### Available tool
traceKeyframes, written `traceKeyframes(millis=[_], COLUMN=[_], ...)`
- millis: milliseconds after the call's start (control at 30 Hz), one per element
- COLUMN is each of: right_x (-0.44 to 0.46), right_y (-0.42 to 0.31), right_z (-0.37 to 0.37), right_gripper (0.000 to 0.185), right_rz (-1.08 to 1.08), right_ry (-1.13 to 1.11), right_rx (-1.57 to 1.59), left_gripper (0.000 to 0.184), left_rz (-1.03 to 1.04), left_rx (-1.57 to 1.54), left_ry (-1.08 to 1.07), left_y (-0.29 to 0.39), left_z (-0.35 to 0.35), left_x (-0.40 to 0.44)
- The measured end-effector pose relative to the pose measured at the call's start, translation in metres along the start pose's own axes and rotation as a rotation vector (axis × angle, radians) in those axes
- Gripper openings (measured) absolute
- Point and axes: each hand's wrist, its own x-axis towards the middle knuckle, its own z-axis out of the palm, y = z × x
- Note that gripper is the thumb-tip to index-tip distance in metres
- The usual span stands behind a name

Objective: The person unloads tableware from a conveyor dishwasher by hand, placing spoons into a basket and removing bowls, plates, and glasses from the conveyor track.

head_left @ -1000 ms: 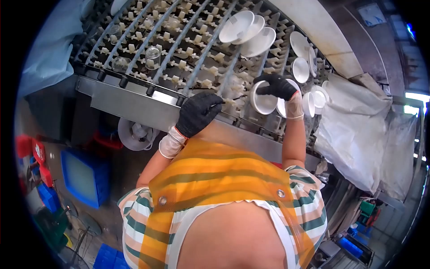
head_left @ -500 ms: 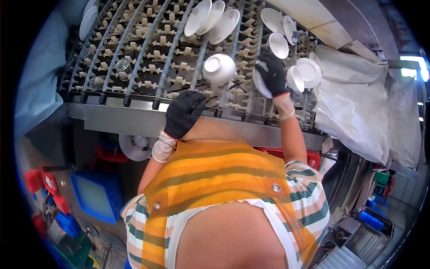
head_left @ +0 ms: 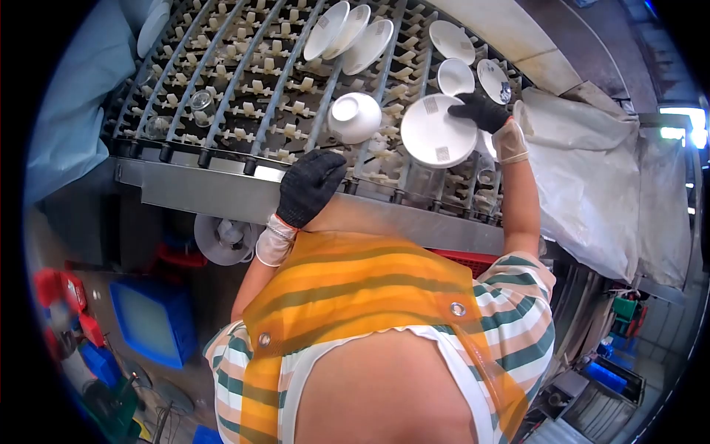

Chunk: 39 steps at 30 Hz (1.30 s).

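My right hand (head_left: 484, 115), in a black glove, grips the right edge of a white plate (head_left: 438, 135) held over the pegged rack (head_left: 259, 96). My left hand (head_left: 309, 189), also gloved in black, is closed at the rack's front edge; whether anything is inside its fingers is hidden. An upturned white bowl (head_left: 354, 118) lies on the pegs between my hands. Behind it, several white plates (head_left: 368, 47) lean in the rack. Beyond my right hand are a white bowl (head_left: 455, 76), a plain plate (head_left: 452, 42) and a patterned plate (head_left: 494, 81).
Glass cups (head_left: 202, 103) lie among the pegs at the left. A metal ledge (head_left: 214, 194) runs along the rack's front. Plastic sheets hang on the left (head_left: 74, 89) and right (head_left: 584, 185). A blue bin (head_left: 153, 321) stands on the floor at the lower left.
My right hand has turned and moved right, and a white plate now shows in its grip. The upturned bowl appeared between the first two frames. My left hand has barely moved.
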Motion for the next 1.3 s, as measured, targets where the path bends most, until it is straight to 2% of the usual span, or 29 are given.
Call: traceKeyframes(millis=[67, 167, 200, 300, 333, 367, 433, 500, 533, 600, 633, 700, 767, 833, 867, 900, 967, 1000, 1033, 1067, 1100, 1133, 1167, 1233, 1300], right_x=[0.011, -0.004, -0.016, -0.062, -0.054, -0.046, -0.080, -0.104, -0.105, -0.109, -0.107, -0.099, -0.091, -0.072, -0.056, -0.047, -0.034, -0.029, -0.035, -0.049, -0.065, -0.077, -0.084, -0.098, -0.092], right_y=[0.007, -0.043, -0.065, -0.133, -0.109, -0.085, -0.090, -0.138, -0.145, -0.145, -0.139, -0.129, -0.149, -0.159, -0.156, -0.152, -0.149, -0.145, -0.149, -0.152, -0.151, -0.144, -0.136, -0.117, -0.078], right_z=[0.000, -0.011, -0.012, -0.014, 0.004, 0.022, 0.063, 0.095, 0.117, 0.159, 0.161, 0.161, 0.153, 0.156, 0.157, 0.156, 0.157, 0.165, 0.157, 0.149, 0.144, 0.147, 0.143, 0.135, 0.122], right_gripper=[0.044, 0.037, 0.037, 0.037, 0.030, 0.025, 0.044, 0.064, 0.064, 0.067, 0.067, 0.062, 0.059, 0.058, 0.056, 0.056, 0.056, 0.058, 0.058, 0.059, 0.059, 0.059, 0.059, 0.057, 0.055], right_rz=[-0.150, -0.307, -0.299, -0.017, -0.463, -0.855, -0.606, 0.159, 0.164, -0.007, 0.004, -0.169, -0.157, -0.277, -0.367, -0.374, -0.301, -0.275, -0.293, -0.421, -0.540, -0.550, -0.546, -0.328, -0.124], right_ry=[0.153, 0.436, 0.472, 0.404, 0.525, 0.785, 0.552, 0.187, 0.182, 0.580, 0.578, 0.869, 0.916, 1.048, 1.200, 1.202, 1.098, 0.978, 0.978, 0.859, 0.736, 0.620, 0.614, 0.926, 1.043], right_rx=[0.122, 0.173, 0.238, 0.533, 0.139, -0.276, -0.504, -0.029, -0.023, 0.104, 0.108, 0.271, 0.330, 0.470, 0.143, 0.146, -0.162, -0.221, -0.219, -0.176, -0.137, -0.055, -0.062, -0.295, -0.168], left_gripper=[0.017, 0.017, 0.017, 0.018, 0.018, 0.018, 0.019, 0.019, 0.019, 0.017, 0.017, 0.017, 0.017, 0.017, 0.017, 0.018, 0.018, 0.018, 0.018, 0.018, 0.018, 0.018, 0.019, 0.019, 0.019], left_rz=[0.009, 0.025, 0.008, -0.005, 0.005, -0.004, -0.009, -0.009, -0.013, -0.034, -0.035, 0.014, 0.017, 0.008, 0.014, -0.001, -0.023, -0.040, -0.054, 0.037, 0.035, 0.017, -0.002, -0.001, 0.005], left_rx=[0.015, 0.051, 0.040, 0.047, 0.054, 0.052, 0.052, 0.058, 0.074, 0.077, 0.073, 0.122, 0.130, 0.089, 0.097, 0.074, 0.066, 0.043, 0.020, 0.054, 0.054, 0.058, 0.057, 0.048, 0.049], left_ry=[-0.011, -0.041, -0.045, -0.034, -0.024, -0.026, -0.050, -0.056, -0.051, -0.090, -0.101, -0.096, -0.133, -0.132, -0.134, -0.138, -0.129, -0.126, -0.121, -0.102, -0.094, -0.108, -0.126, -0.129, -0.153], left_y=[-0.001, -0.003, -0.002, -0.001, 0.000, 0.000, 0.001, 0.004, 0.005, 0.008, 0.009, 0.008, 0.006, 0.006, 0.006, 0.007, 0.008, 0.009, 0.009, 0.008, 0.010, 0.013, 0.016, 0.018, 0.018], left_z=[0.006, 0.013, 0.013, 0.017, 0.018, 0.020, 0.024, 0.027, 0.028, 0.031, 0.033, 0.038, 0.044, 0.045, 0.046, 0.047, 0.049, 0.051, 0.052, 0.053, 0.053, 0.054, 0.057, 0.062, 0.066], left_x=[0.002, -0.002, -0.002, -0.002, -0.003, -0.003, -0.003, -0.003, -0.004, -0.004, -0.003, -0.003, -0.004, -0.005, -0.005, -0.005, -0.008, -0.010, -0.010, -0.009, -0.008, -0.007, -0.006, -0.005, -0.008])
